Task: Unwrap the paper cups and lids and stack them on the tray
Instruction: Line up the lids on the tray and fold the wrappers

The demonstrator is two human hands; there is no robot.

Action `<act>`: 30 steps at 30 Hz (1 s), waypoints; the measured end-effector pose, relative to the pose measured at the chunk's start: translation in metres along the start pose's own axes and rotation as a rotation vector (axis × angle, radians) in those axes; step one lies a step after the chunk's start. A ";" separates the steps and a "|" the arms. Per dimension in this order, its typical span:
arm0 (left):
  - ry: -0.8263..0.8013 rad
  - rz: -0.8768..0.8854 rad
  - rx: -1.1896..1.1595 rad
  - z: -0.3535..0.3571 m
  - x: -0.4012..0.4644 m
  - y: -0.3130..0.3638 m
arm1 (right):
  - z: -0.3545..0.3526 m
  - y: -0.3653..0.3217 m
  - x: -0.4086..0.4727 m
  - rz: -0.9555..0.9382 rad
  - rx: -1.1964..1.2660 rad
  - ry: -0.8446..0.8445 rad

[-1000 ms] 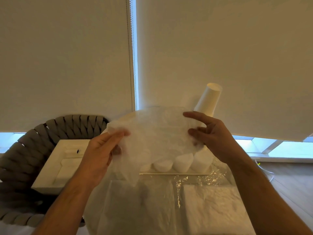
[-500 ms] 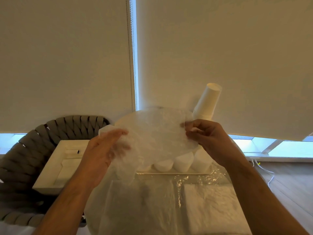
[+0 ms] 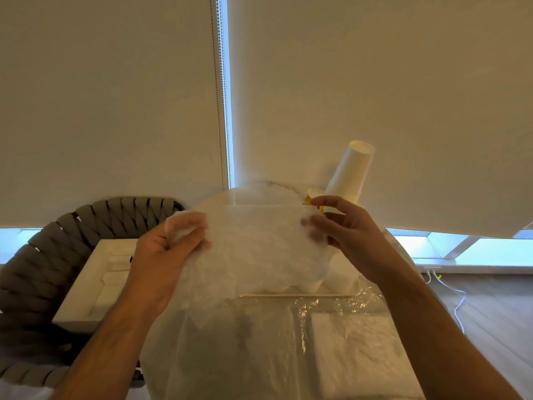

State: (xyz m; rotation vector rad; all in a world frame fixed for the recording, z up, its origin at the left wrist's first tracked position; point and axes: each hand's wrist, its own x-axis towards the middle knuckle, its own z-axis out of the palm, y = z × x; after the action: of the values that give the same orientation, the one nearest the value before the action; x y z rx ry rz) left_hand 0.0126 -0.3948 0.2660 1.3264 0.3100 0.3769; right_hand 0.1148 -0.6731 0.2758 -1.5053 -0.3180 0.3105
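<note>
Both hands now bunch the translucent plastic wrapper (image 3: 259, 249) tighter than a second ago: the left hand (image 3: 161, 255) has curled from a flat, fingers-forward hold into a fist gathering the wrapper's 9 o'clock edge, and the right hand (image 3: 346, 238) has closed its fingers (image 3: 314, 223) into a pinch on the 3 o'clock edge. My reading is that this sheet is already off its contents and is being crumpled for disposal, so the unwrapping of this bundle looks finished while stacking remains.

Behind the wrapper, white paper cups (image 3: 343, 277) sit mouth-down in a row on the tray (image 3: 297, 296), mostly veiled by the film. At 1 o'clock an inverted cup stack (image 3: 350, 171) leans toward the roller blind, just beyond the right hand's knuckles. More clear film (image 3: 331, 310) and a white wrapped pack (image 3: 354, 350) lie on the worktop at 5 o'clock.

Room is tight at 1 o'clock, where a sweep could topple the leaning stack. At 9 o'clock a white moulded box (image 3: 92, 284) rests on the woven chair (image 3: 37, 272), off the worktop edge. Open space lies above and toward 6 o'clock.
</note>
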 end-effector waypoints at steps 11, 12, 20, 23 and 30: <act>-0.060 0.016 0.018 -0.008 0.001 0.003 | 0.003 -0.003 0.007 -0.161 0.138 0.244; -0.062 0.011 0.019 -0.009 0.001 0.003 | 0.002 -0.002 0.007 -0.167 0.128 0.265; -0.038 -0.021 0.077 -0.012 0.004 0.000 | -0.009 -0.005 0.009 -0.317 -0.432 0.003; 0.012 -0.001 0.098 -0.011 0.006 0.000 | -0.011 -0.012 0.008 -0.279 -0.611 -0.105; 0.111 0.011 0.149 -0.010 0.004 0.000 | -0.014 -0.006 0.009 -0.205 -0.461 -0.027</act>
State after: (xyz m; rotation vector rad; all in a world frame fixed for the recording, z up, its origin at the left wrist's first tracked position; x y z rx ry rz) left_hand 0.0122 -0.3840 0.2637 1.4563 0.4306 0.4451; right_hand 0.1282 -0.6825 0.2811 -1.9025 -0.5909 0.0947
